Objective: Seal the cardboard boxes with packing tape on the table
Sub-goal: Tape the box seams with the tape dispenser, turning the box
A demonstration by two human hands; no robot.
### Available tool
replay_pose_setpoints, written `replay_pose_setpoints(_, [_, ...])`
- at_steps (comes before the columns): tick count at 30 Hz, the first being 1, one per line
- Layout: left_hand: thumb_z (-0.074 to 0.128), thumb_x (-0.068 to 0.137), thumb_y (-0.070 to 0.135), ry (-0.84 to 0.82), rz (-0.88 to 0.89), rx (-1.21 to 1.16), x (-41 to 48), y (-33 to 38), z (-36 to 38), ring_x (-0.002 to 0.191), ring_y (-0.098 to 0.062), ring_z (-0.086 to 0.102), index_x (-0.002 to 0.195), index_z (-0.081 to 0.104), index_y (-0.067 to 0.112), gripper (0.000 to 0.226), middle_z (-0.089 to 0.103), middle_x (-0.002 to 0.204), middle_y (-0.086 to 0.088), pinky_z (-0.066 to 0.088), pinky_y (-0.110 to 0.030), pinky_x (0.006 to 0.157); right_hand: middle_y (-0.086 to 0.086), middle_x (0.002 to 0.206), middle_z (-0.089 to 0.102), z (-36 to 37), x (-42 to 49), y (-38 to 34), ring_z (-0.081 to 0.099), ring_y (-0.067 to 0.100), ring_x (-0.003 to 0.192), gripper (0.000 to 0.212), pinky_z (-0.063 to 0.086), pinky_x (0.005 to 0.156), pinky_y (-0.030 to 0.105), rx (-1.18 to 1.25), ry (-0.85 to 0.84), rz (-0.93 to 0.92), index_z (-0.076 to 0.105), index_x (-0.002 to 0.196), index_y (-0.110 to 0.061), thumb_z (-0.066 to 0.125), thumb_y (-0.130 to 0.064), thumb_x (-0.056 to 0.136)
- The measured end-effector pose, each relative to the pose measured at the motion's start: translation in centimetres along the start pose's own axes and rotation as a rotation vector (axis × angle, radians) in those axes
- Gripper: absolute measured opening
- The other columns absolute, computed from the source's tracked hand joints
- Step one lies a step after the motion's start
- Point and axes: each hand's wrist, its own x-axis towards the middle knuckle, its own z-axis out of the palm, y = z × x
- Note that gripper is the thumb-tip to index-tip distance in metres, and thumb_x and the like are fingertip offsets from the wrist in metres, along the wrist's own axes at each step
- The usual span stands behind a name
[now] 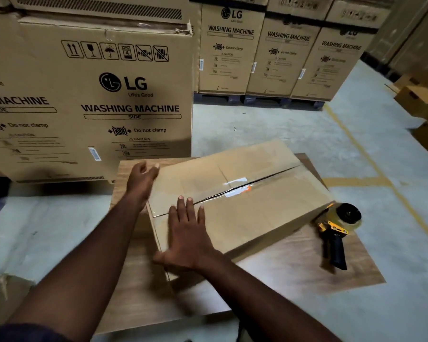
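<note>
Squarely on the wooden table (294,262), a closed cardboard box (257,213) is lying, its centre seam (277,175) running lengthwise, with glossy clear tape (208,197) showing over the near part. The right hand (188,240) is pressing flat on the box top, fingers straight. The left hand (141,178) is hovering at the box's far left corner, fingers loose, holding nothing; blur is hiding any contact. A yellow-and-black tape dispenser (336,230) is lying on the table just right of the box. Tall washing-machine cartons (109,95) are standing behind.
</note>
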Motion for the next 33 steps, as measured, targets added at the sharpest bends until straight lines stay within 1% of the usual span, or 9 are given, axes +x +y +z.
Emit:
replay_pose_setpoints(2, [0.066, 0.095, 0.037, 0.087, 0.1, 0.089, -1.1, -1.1, -1.0, 0.114, -0.021, 0.06, 0.119, 0.066, 0.018, 0.031, 0.066, 0.124, -0.002, 0.045, -0.032, 0.095, 0.024, 0.166, -0.014, 0.2, -0.4, -0.3, -0.018, 0.041, 0.152, 0.122, -0.011, 0.12, 0.061, -0.017, -0.013, -0.037, 0.003, 0.16, -0.007, 0.064, -0.07, 0.076])
replay_pose_setpoints(4, [0.066, 0.095, 0.036, 0.165, 0.101, 0.049, -2.4, -2.6, -2.0, 0.108, -0.019, 0.061, 0.106, 0.069, 0.023, 0.017, 0.067, 0.113, 0.001, 0.047, -0.034, 0.094, 0.022, 0.166, -0.016, 0.4, -0.8, -1.0, -0.02, 0.039, 0.152, 0.119, -0.012, 0.12, 0.058, -0.014, -0.034, -0.058, 0.0, 0.16, -0.009, 0.066, -0.064, 0.077])
replay_pose_setpoints(10, [0.07, 0.092, 0.032, 0.358, 0.023, -0.113, -6.0, -4.9, -4.1, 0.101, -0.018, 0.062, 0.098, 0.071, 0.025, 0.009, 0.068, 0.104, 0.003, 0.047, -0.03, 0.089, 0.01, 0.169, -0.009, 1.1, -2.0, -1.1, -0.012, 0.026, 0.156, 0.12, -0.011, 0.121, 0.057, -0.002, 0.046, 0.041, 0.001, 0.161, -0.01, 0.069, -0.041, 0.067])
replay_pose_setpoints(14, [0.071, 0.092, 0.029, 0.3, 0.03, -0.122, -8.3, -4.9, -3.5, 0.1, -0.019, 0.063, 0.099, 0.071, 0.019, 0.012, 0.07, 0.101, 0.0, 0.047, -0.031, 0.088, 0.003, 0.17, -0.005, -0.3, -2.5, 3.4, -0.007, 0.02, 0.156, 0.113, -0.003, 0.123, 0.059, -0.046, 0.071, 0.089, 0.004, 0.162, -0.014, 0.068, -0.035, 0.071])
replay_pose_setpoints(19, [0.071, 0.093, 0.035, 0.093, 0.085, -0.057, -11.6, -6.0, -1.0, 0.107, -0.013, 0.063, 0.111, 0.069, 0.026, 0.02, 0.069, 0.111, 0.008, 0.052, -0.041, 0.097, -0.006, 0.17, -0.006, -2.2, -3.8, 9.5, -0.007, 0.017, 0.156, 0.109, 0.002, 0.123, 0.058, -0.135, 0.052, 0.031, 0.003, 0.162, -0.02, 0.063, -0.028, 0.071])
replay_pose_setpoints(24, [0.074, 0.088, 0.043, 0.058, 0.071, -0.044, -14.2, -6.9, 0.7, 0.107, -0.013, 0.065, 0.107, 0.068, 0.032, 0.024, 0.069, 0.112, 0.014, 0.053, -0.05, 0.099, -0.005, 0.17, -0.008, -3.2, -5.6, 13.8, -0.01, 0.015, 0.156, 0.108, -0.004, 0.122, 0.053, -0.141, 0.001, -0.115, 0.002, 0.163, -0.02, 0.05, -0.043, 0.068])
replay_pose_setpoints(29, [0.071, 0.067, 0.07, 0.026, 0.069, -0.059, -17.3, -7.4, 3.2, 0.109, -0.011, 0.065, 0.109, 0.067, 0.035, 0.055, 0.069, 0.112, 0.016, 0.054, -0.05, 0.097, -0.01, 0.17, -0.005, -3.7, -7.6, 17.7, -0.009, 0.011, 0.156, 0.101, -0.003, 0.124, 0.05, -0.128, 0.032, -0.19, 0.008, 0.163, -0.022, 0.048, -0.071, 0.084])
replay_pose_setpoints(31, [0.074, 0.07, 0.065, 0.021, 0.073, -0.055, -18.4, -7.1, 4.6, 0.106, -0.009, 0.066, 0.108, 0.067, 0.033, 0.05, 0.069, 0.111, 0.015, 0.055, -0.049, 0.096, -0.009, 0.17, -0.004, -3.8, -8.6, 19.1, -0.008, 0.011, 0.156, 0.096, 0.002, 0.126, 0.051, -0.157, 0.064, -0.195, 0.01, 0.163, -0.022, 0.044, -0.072, 0.088])
replay_pose_setpoints(33, [0.079, 0.081, 0.048, 0.03, 0.077, -0.034, -19.0, -6.5, 6.1, 0.103, -0.008, 0.066, 0.109, 0.067, 0.029, 0.035, 0.07, 0.11, 0.013, 0.055, -0.048, 0.096, -0.008, 0.17, -0.002, -3.8, -9.5, 20.4, -0.006, 0.012, 0.156, 0.094, 0.005, 0.126, 0.051, -0.164, 0.086, -0.192, 0.011, 0.163, -0.021, 0.043, -0.071, 0.089])
